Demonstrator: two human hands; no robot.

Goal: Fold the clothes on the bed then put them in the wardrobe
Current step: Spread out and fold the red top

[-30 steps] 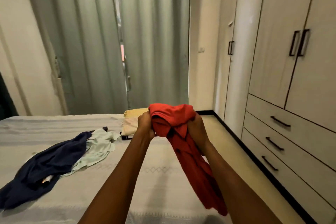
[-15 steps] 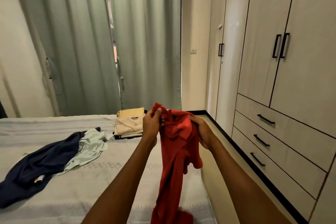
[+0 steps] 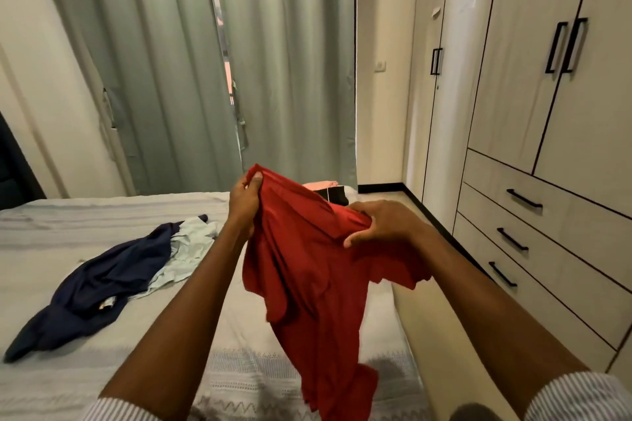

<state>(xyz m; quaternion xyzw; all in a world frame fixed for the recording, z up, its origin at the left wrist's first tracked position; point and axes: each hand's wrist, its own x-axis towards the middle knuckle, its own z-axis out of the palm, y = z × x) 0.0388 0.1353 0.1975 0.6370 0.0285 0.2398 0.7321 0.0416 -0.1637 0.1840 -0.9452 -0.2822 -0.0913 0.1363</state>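
A red garment (image 3: 307,267) hangs in the air above the bed (image 3: 85,222), crumpled and drooping down toward the bed's near edge. My left hand (image 3: 244,200) pinches its upper left edge. My right hand (image 3: 379,222) grips a bunched part of it farther right. A dark blue garment (image 3: 92,284) and a pale green one (image 3: 184,246) lie unfolded together on the bed at the left. A stack of folded clothes (image 3: 328,193) at the bed's far right corner is mostly hidden behind the red cloth. The wardrobe (image 3: 561,106) stands at the right, its doors closed.
Drawers (image 3: 533,232) with black handles run below the wardrobe doors. A narrow strip of floor (image 3: 427,311) separates the bed from the wardrobe. Grey-green curtains (image 3: 219,79) hang behind the bed. A dark headboard (image 3: 13,167) shows at the far left.
My hands have drawn apart, spreading the red garment wider between them. The camera has tilted down and drawn nearer, and the folded stack is now mostly covered by the red cloth.
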